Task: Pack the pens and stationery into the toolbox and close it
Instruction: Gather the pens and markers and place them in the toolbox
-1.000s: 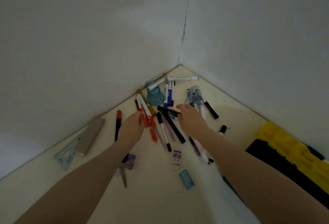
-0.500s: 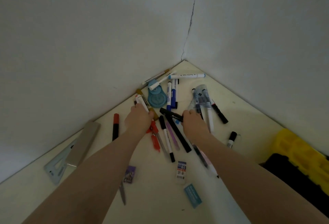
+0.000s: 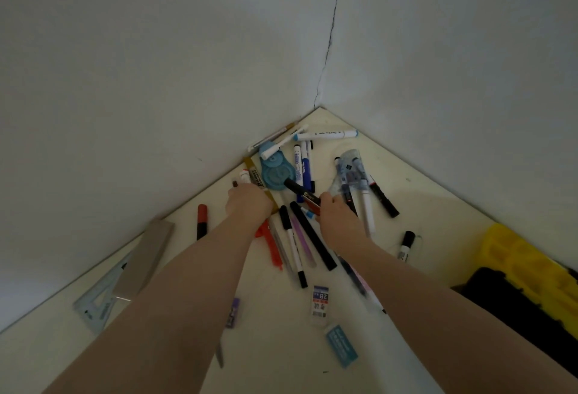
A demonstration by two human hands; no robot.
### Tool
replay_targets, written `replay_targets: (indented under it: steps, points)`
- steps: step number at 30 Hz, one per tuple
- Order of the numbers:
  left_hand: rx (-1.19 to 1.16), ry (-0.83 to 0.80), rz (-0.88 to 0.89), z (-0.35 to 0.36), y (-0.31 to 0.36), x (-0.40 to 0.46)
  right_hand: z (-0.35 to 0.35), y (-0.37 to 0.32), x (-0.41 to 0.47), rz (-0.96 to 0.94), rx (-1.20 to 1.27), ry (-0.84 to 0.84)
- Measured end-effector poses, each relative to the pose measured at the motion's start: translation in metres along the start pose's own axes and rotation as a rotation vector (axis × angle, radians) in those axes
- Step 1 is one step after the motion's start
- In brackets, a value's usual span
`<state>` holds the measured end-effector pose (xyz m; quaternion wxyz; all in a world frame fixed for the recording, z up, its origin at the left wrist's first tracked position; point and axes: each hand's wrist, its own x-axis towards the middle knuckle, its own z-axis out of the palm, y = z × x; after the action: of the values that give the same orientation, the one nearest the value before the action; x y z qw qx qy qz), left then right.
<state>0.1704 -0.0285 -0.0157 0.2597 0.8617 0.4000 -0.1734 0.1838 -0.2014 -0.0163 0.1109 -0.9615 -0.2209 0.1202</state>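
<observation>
Pens (image 3: 308, 239) strewn on cream tabletop (image 3: 281, 346), wall corner (image 3: 316, 102).

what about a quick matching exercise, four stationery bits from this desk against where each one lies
Things:
1. grey flat case
2. teal eraser
3. yellow and black toolbox
4. white marker with blue caps

Places:
A. far back in the corner where the walls meet
B. right edge of the view
C. along the left wall, lying over a clear set square
D. nearest the camera, between the two forearms

Pairs: 1-C, 2-D, 3-B, 4-A
</observation>
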Motion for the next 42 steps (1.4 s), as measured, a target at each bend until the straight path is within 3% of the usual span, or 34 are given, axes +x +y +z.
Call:
replay_targets:
  steps: [4,8,10,13,16,22,29,33,35,38,42]
  points:
    - [0.083,-0.070,0.052,-0.006,0.001,-0.003,0.001,0.004,-0.002,-0.008,0.059,0.120]
    - [-0.105,-0.094,0.039,-0.012,-0.004,-0.012,-0.010,0.000,-0.013,0.203,0.589,0.174]
    - [-0.168,-0.089,0.080,-0.017,-0.006,-0.019,-0.022,-0.002,-0.024,0.314,0.845,0.094]
    - [-0.268,-0.017,0.155,-0.022,-0.009,-0.034,-0.045,0.003,-0.044,0.442,1.260,-0.167]
    - [-0.310,-0.015,0.246,-0.026,-0.014,-0.060,-0.056,0.012,-0.059,0.539,1.511,-0.351]
    - [-0.742,-0.309,0.280,-0.025,-0.006,-0.127,-0.074,0.028,-0.096,0.639,1.887,-0.358]
    - [-0.416,-0.452,0.658,0.005,0.052,-0.193,-0.114,0.081,-0.165,0.542,1.679,-0.084]
    - [0.107,-0.370,1.149,0.041,0.087,-0.233,-0.134,0.133,-0.210,0.535,1.232,0.096]
    - [0.175,-0.354,1.309,0.058,0.102,-0.250,-0.138,0.153,-0.230,0.519,1.059,0.121]
    - [0.218,-0.373,1.461,0.081,0.123,-0.266,-0.139,0.179,-0.261,0.494,0.987,0.120]
    - [0.295,-0.463,1.509,0.106,0.136,-0.275,-0.135,0.209,-0.295,0.451,1.055,0.004]
